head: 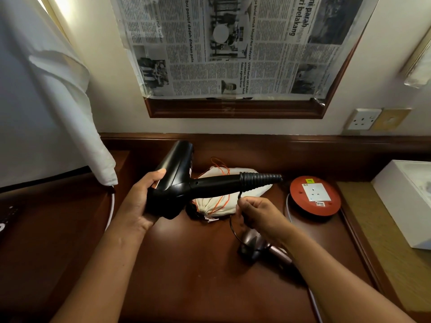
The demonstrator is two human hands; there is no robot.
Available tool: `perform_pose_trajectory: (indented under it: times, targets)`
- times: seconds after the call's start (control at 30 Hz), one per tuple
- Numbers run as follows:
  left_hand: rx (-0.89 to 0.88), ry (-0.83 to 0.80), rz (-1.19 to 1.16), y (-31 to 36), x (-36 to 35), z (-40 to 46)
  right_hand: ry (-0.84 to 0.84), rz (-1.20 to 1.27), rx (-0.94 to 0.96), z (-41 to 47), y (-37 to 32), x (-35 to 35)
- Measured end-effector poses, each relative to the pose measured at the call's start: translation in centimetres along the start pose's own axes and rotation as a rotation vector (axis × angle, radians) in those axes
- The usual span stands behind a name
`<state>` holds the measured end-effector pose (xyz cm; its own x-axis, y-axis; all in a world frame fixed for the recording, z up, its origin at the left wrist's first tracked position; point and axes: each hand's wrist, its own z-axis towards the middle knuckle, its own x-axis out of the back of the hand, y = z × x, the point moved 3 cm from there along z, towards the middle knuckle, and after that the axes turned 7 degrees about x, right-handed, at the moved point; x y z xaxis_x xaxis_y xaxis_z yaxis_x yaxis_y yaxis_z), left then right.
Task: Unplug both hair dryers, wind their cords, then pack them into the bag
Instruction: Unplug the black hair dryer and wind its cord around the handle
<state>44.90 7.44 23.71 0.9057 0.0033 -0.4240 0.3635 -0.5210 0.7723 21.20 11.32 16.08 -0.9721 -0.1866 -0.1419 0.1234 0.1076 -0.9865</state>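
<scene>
My left hand (142,201) grips the body of a black hair dryer (179,176), held above the wooden desk with its handle pointing right. My right hand (258,213) is closed on its thin black cord (233,227), just below the ribbed end of the handle; the cord loops down under the hand. A second, pinkish hair dryer (261,248) lies on the desk, partly hidden by my right wrist. A cream drawstring bag (224,201) with orange string lies behind the black dryer.
A round red extension socket (314,197) sits right of the bag, nothing plugged into its face. A wall socket (363,118) is above it. A white box (403,199) stands at the right edge, a white cloth (46,113) hangs at left.
</scene>
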Motion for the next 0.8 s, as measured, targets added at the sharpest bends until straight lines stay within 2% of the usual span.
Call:
perform_pose_trajectory:
  times: [0.13,0.33,0.47,0.63,0.8]
  targets:
    - [0.006,-0.009,0.009,0.4,0.1,0.0,0.011,-0.178,0.003,0.7,-0.8,0.5]
    - [0.031,-0.03,0.011,0.5,0.3,0.0,-0.06,-0.101,-0.083,1.5,-1.4,1.5]
    - [0.034,-0.006,0.044,0.5,0.7,0.3,-0.01,-0.147,-0.049,1.4,-2.4,2.7]
    - [0.051,0.01,0.087,0.4,0.9,0.7,-0.132,-0.398,0.045,1.6,-4.2,3.7]
    - [0.14,-0.055,0.076,0.5,1.2,1.0,-0.096,-0.652,0.148,2.5,-5.9,4.0]
